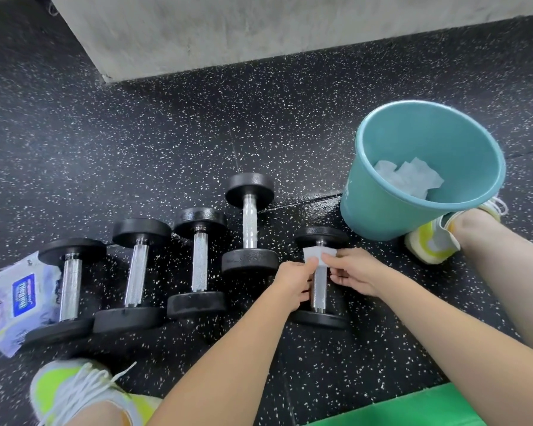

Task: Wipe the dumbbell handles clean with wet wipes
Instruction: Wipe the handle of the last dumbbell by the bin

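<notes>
Your left hand (pixel 294 279) and right hand (pixel 356 272) pinched wet wipe (pixel 317 256) over rightmost dumbbell's handle (pixel 319 292), centre-right of frame. Wiping step; next likely needs wrapping, sliding down.

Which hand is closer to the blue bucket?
Right. The right hand pinches the wipe just below the bucket; the left hand holds the wipe's other side, farther away.

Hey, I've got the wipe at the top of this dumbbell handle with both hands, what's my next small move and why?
Probably draw the wet wipe down along the handle. Your left hand and right hand pinch it at the handle's far end, just under the upper weight, and the bare metal below it looks unwiped. The used wipe can then go in the teal bucket beside it.
</notes>
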The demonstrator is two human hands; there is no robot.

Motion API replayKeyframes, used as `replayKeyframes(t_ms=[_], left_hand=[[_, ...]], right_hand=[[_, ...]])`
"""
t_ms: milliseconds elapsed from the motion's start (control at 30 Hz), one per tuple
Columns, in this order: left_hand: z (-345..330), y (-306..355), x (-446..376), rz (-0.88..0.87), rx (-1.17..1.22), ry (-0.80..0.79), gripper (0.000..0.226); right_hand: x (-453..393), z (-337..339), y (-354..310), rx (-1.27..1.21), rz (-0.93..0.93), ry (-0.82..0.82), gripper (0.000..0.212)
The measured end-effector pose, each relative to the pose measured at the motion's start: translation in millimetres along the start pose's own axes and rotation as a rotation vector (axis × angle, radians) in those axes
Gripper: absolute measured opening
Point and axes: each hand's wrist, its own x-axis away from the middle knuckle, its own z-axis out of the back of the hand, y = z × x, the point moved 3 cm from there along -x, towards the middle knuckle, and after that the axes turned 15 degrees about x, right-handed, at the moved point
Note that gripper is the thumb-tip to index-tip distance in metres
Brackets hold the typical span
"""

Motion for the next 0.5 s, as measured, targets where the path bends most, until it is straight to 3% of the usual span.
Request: replayKeyframes(t_ms=[200, 500], left_hand=[[8, -7, 13, 0.014, -0.172, -0.024, 0.006], [20, -19, 12, 0.014, -0.389, -0.076, 0.009]], right_hand=[[9, 9, 20, 0.286, -0.076, -0.121, 0.015], [22, 12, 38, 0.595, -0.119, -0.358, 0.011]])
